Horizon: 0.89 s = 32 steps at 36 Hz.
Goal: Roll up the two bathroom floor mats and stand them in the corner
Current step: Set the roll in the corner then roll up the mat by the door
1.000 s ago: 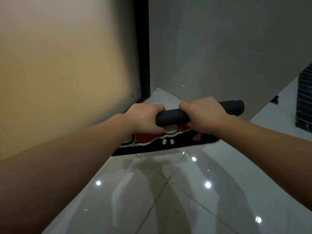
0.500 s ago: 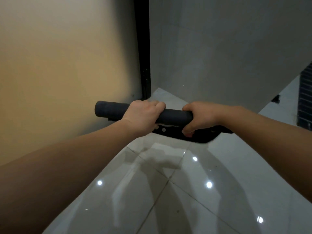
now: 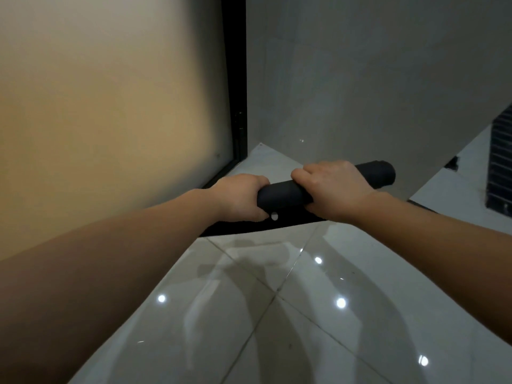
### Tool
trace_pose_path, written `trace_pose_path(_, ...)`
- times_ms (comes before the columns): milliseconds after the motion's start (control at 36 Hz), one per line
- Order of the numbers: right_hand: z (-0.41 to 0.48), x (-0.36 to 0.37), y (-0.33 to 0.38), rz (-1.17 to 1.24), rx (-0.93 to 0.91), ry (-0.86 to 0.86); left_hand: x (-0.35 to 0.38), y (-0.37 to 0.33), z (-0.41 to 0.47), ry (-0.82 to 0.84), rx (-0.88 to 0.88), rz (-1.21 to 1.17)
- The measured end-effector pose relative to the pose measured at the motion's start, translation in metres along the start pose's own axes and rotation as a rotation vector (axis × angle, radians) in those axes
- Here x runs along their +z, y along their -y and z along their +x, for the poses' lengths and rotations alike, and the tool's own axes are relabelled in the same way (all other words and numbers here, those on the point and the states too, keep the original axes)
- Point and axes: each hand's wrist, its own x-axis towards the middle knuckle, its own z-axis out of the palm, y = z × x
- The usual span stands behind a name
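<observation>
Dark grey rubbery floor mat (image 3: pixel 282 194), mostly wound into a tight roll, held level and crosswise above the glossy white tiled floor (image 3: pixel 277 314), a little short of the corner where the frosted amber-lit glass panel (image 3: pixel 110 106) in its black frame (image 3: pixel 234 79) meets the plain grey wall (image 3: pixel 374 79). Left hand (image 3: pixel 238 196) wrapped over the roll's left end, grip closed around it, knuckles up, thumb tucked beneath. Right hand (image 3: pixel 333 187) just beside, likewise clamped over the top of the roll, fingers curled down the far side. Right end of the roll sticking out past the right hand, its round mouth pointing toward the wall. Below the roll, a short unrolled flap of the same mat hanging as a dark strip, one small white spot showing on it under the left thumb. Bare forearms reaching in from both lower corners. Ceiling lights mirrored as bright dots on the tiles, along with soft shadows of the arms. Black ribbed panel (image 3: pixel 501 162) at the far right edge.
</observation>
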Motion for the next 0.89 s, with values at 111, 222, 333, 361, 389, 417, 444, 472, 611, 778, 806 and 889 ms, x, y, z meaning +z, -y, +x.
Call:
trace_pose_path(111, 0.010, -0.014, -0.008, 0.207, 0.123, 0.360, 0.009, 0.002, -0.002, -0.295, 0.070, 0.291)
trace_pose_path(222, 0.015, -0.019, -0.021, 0.431, 0.251, 0.522, 0.010, 0.001, -0.004, -0.444, 0.099, 0.372)
trace_pose_path(333, 0.012, -0.016, -0.021, 0.367, 0.263, 0.450, 0.009, 0.001, -0.002, -0.425, 0.090, 0.347)
trace_pose_path(361, 0.011, -0.014, -0.019, 0.282, 0.233, 0.385, 0.008, 0.001, -0.002, -0.396, 0.084, 0.322)
trace_pose_path(389, 0.009, -0.012, -0.017, 0.191, 0.192, 0.306, 0.006, 0.001, -0.001, -0.353, 0.073, 0.293)
trace_pose_path(417, 0.007, -0.011, -0.015, 0.110, 0.148, 0.229, 0.005, 0.000, -0.002, -0.297, 0.054, 0.255)
trace_pose_path(444, 0.006, -0.011, -0.014, 0.044, 0.106, 0.163, 0.004, -0.001, -0.002, -0.235, 0.027, 0.201)
trace_pose_path(472, 0.004, -0.011, -0.013, -0.010, 0.069, 0.112, 0.004, -0.004, -0.003, -0.173, -0.003, 0.124)
trace_pose_path(611, -0.001, -0.015, -0.005, -0.114, -0.050, 0.001, 0.001, -0.011, 0.002, 0.046, -0.064, -0.278)
trace_pose_path(778, -0.005, -0.021, 0.000, -0.194, -0.151, -0.007, 0.000, -0.016, -0.001, 0.233, -0.091, -0.485)
trace_pose_path(806, -0.004, -0.025, -0.001, -0.211, -0.174, 0.007, 0.001, -0.018, -0.002, 0.230, -0.090, -0.512)
trace_pose_path(889, 0.002, -0.048, -0.010, -0.240, -0.194, 0.140, 0.013, -0.024, -0.001, 0.104, -0.091, -0.543)
